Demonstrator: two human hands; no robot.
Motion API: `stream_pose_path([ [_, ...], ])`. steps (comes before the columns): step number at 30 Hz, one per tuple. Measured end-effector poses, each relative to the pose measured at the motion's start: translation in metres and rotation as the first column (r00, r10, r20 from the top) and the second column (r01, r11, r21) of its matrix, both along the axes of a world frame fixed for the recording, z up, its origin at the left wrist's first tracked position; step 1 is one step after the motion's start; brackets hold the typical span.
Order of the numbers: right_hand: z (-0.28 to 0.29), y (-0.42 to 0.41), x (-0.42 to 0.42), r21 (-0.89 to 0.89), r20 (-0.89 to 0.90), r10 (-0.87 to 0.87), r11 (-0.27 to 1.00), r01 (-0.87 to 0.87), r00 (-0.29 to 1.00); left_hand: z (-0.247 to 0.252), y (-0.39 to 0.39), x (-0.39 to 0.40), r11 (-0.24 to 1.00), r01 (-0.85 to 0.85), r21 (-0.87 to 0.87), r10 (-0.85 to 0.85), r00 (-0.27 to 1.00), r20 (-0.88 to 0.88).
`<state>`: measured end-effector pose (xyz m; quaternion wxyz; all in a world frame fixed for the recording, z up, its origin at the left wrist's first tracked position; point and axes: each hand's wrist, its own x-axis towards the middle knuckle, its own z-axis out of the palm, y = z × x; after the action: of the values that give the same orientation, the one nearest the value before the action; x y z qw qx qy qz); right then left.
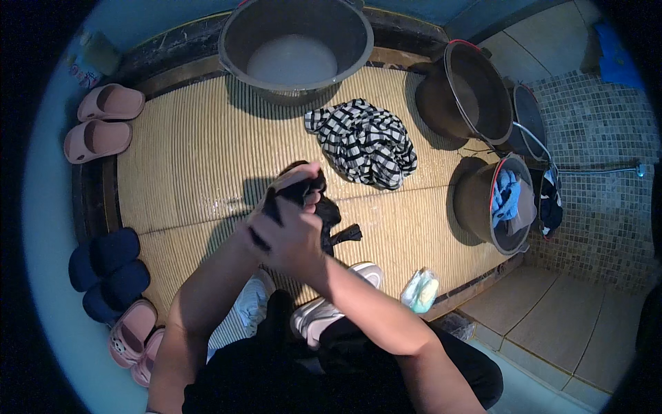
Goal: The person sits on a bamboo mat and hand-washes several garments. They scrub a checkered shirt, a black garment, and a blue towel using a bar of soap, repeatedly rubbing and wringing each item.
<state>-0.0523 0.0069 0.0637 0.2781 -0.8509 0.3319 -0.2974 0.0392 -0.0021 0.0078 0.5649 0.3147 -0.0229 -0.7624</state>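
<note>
Both my hands are together over the ribbed floor mat, closed on a black cloth garment. My left hand is the farther one, with black fabric bunched between thumb and fingers. Nearer to me, my right hand crosses over the left wrist area, with dark fabric showing between its fingers. A loose end of the garment hangs down on the right side. Beyond my hands, a black-and-white checked cloth lies crumpled on the mat. Motion blur hides the exact finger positions.
A large basin holding cloudy liquid stands at the far side. On the right are a tilted-looking dark bucket and another bucket with blue cloth. Pink slippers and navy slippers line the left. A clear plastic packet lies near my shoe.
</note>
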Motion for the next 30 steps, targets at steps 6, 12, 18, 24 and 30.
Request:
stream_pose_path([
  [6,-0.031,-0.066,-0.038,-0.031,-0.010,-0.427,0.904,0.426,0.904,0.036,-0.010,-0.029,0.965,-0.136,0.226,0.121,0.989,0.081],
  [12,-0.032,-0.017,-0.022,-0.089,0.223,-0.042,0.994,0.063,0.974,0.029,-0.006,-0.025,0.989,-0.148,0.005,0.138,0.933,0.331],
  [18,-0.061,-0.057,-0.047,0.404,-0.075,-0.477,0.788,0.464,0.876,0.030,-0.003,-0.030,0.963,-0.159,0.218,0.121,0.976,0.181],
  [24,-0.061,-0.076,-0.073,0.717,-0.058,-0.148,0.682,0.145,0.987,0.033,-0.003,-0.018,0.987,-0.093,-0.133,0.161,0.663,0.731],
  [30,-0.052,-0.071,-0.071,0.963,0.175,-0.365,-0.132,-0.237,0.914,0.030,0.021,-0.055,0.720,0.584,-0.375,0.212,0.329,0.920],
])
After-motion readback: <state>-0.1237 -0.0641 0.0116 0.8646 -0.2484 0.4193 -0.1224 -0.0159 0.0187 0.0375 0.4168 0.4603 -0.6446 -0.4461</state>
